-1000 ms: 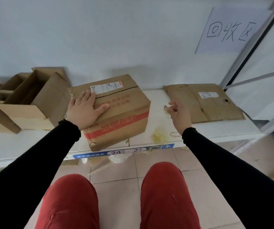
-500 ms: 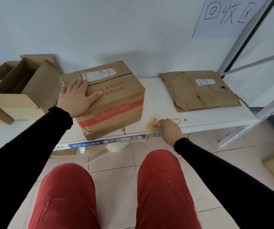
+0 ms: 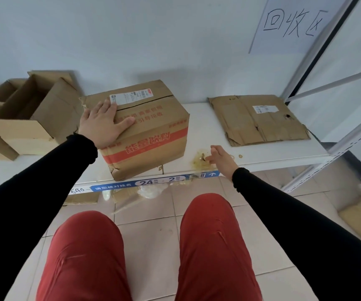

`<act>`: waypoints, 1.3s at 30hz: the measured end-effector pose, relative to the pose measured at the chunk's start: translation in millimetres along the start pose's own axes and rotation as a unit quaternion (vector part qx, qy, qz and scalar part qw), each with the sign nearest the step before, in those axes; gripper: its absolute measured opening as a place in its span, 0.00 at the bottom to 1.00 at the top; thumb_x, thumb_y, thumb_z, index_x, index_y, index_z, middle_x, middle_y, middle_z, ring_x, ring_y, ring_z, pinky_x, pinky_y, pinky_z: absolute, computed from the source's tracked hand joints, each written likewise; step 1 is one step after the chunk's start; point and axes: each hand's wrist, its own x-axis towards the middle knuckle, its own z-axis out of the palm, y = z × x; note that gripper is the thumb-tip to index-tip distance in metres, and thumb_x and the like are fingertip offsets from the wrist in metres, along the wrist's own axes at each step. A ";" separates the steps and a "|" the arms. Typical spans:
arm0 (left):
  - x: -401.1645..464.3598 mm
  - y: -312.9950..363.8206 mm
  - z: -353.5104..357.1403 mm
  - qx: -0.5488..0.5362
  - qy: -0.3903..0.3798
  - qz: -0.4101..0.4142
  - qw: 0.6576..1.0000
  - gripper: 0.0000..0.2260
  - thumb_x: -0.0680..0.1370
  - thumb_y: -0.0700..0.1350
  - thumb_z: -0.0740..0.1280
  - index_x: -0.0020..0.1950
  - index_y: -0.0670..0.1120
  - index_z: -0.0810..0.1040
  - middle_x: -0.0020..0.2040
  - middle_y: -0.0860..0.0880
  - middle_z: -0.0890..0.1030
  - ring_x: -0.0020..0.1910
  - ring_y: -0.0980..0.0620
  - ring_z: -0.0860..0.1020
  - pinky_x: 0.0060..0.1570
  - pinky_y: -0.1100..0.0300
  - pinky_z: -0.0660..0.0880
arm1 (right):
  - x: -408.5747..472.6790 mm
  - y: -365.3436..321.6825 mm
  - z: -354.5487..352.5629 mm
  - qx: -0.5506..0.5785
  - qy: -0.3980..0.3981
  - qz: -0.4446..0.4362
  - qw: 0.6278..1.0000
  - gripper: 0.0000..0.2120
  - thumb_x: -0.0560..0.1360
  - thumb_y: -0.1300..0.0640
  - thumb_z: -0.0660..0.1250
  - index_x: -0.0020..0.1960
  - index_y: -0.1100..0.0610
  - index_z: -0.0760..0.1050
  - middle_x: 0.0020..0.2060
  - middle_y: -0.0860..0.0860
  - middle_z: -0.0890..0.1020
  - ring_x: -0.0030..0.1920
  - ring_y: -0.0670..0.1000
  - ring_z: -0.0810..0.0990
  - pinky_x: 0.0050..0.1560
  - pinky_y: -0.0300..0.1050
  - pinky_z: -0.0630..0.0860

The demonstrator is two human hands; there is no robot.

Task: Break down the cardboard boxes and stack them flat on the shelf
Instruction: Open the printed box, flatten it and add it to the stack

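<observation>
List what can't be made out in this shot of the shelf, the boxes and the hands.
- Head view: right hand fingertips, curled away from the camera at the yellowish stain; a grip cannot be judged.
- Sealed box: contents hidden by its shut flaps; part of the top is under the left hand.
- Open boxes: cut off by the left edge.
- Flattened box: label print too small.

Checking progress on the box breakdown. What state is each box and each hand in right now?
Red-striped box: assembled, top flaps closed, on the shelf.
Flattened box: lying flat.
Open boxes: still assembled, flaps open.
Left hand: flat on the striped box.
Right hand: at the wadded tape, grip unclear.
</observation>
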 end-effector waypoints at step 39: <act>35.6 -66.2 -29.7 -0.266 -0.034 -0.039 0.963 0.38 0.73 0.67 0.69 0.79 0.56 0.63 0.79 0.51 0.63 0.75 0.50 0.64 0.72 0.54 0.60 | 1.3 -144.4 -24.5 0.391 -0.243 -0.151 0.875 0.12 0.81 0.67 0.63 0.52 0.49 0.74 0.63 0.54 0.75 0.69 0.57 0.72 0.72 0.74 0.60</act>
